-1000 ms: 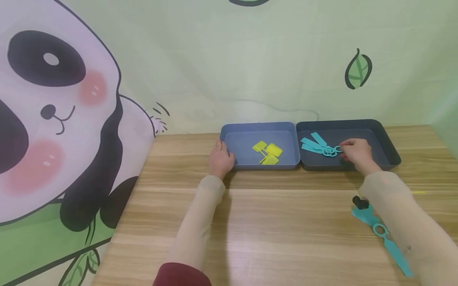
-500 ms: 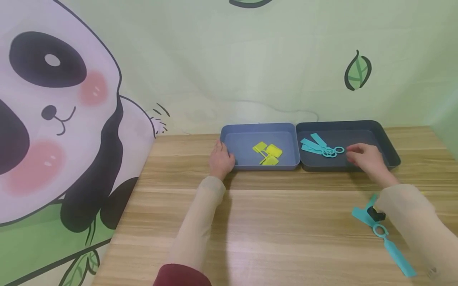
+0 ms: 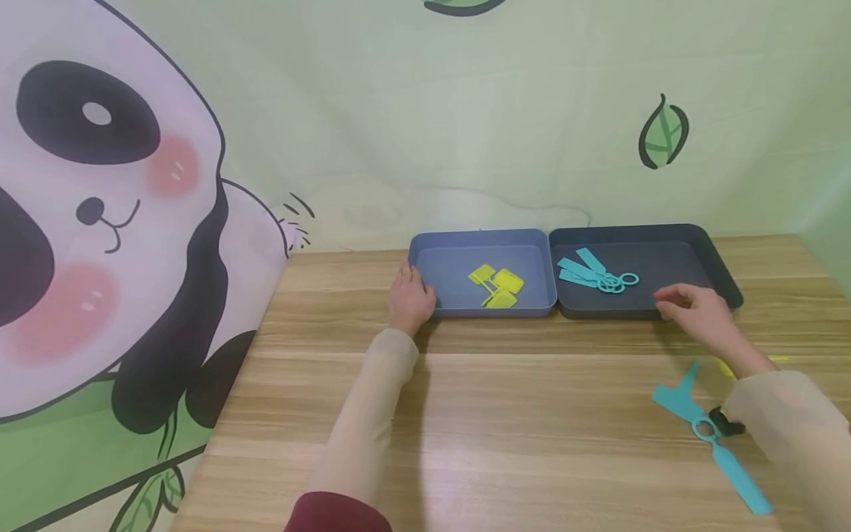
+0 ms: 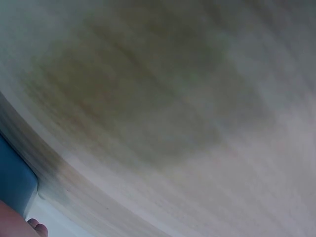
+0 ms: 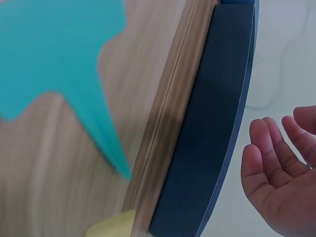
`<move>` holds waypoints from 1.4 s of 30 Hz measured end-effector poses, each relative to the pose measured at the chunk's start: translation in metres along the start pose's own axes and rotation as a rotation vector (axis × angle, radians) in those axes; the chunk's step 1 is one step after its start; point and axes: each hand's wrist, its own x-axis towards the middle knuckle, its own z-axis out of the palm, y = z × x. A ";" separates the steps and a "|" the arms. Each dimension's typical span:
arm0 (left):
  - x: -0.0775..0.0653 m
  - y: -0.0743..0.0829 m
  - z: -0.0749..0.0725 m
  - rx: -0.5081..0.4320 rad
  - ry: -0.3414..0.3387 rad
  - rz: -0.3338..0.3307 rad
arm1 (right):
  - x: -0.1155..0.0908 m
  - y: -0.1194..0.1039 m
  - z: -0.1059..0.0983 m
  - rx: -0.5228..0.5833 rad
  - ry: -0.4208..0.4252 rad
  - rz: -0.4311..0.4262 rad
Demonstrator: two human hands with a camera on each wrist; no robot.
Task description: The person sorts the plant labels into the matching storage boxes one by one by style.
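Observation:
My left hand (image 3: 411,301) rests against the left wall of the blue tray (image 3: 452,238), its fingers along the rim. Inside that tray lie several yellow plant tags (image 3: 507,281). My right hand (image 3: 698,314) hovers at the front right of the dark navy tray (image 3: 671,255), fingers loosely bent and holding nothing; the right wrist view shows its palm bare. Several turquoise ring-ended tags (image 3: 578,270) lie fanned out in the navy tray, to the left of that hand.
A turquoise ring tag (image 3: 741,480) and a turquoise T-shaped tag (image 3: 679,400) lie on the wooden table (image 3: 532,428), by the right sleeve. Something yellow (image 3: 726,368) shows partly behind the right wrist. A panda-print cloth (image 3: 399,111) stands behind the trays.
My right hand has let go of a turquoise ring tag in the navy tray and drawn back toward the front right. The left hand stays in place.

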 end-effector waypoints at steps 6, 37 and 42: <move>0.000 0.001 0.000 0.012 0.013 -0.001 | -0.010 0.008 -0.002 -0.011 -0.035 -0.041; 0.000 0.000 -0.001 -0.001 0.036 0.018 | -0.043 0.050 0.000 -0.160 -0.192 -0.164; -0.001 0.000 -0.001 -0.020 0.050 0.023 | -0.047 0.056 -0.001 -0.162 -0.239 -0.136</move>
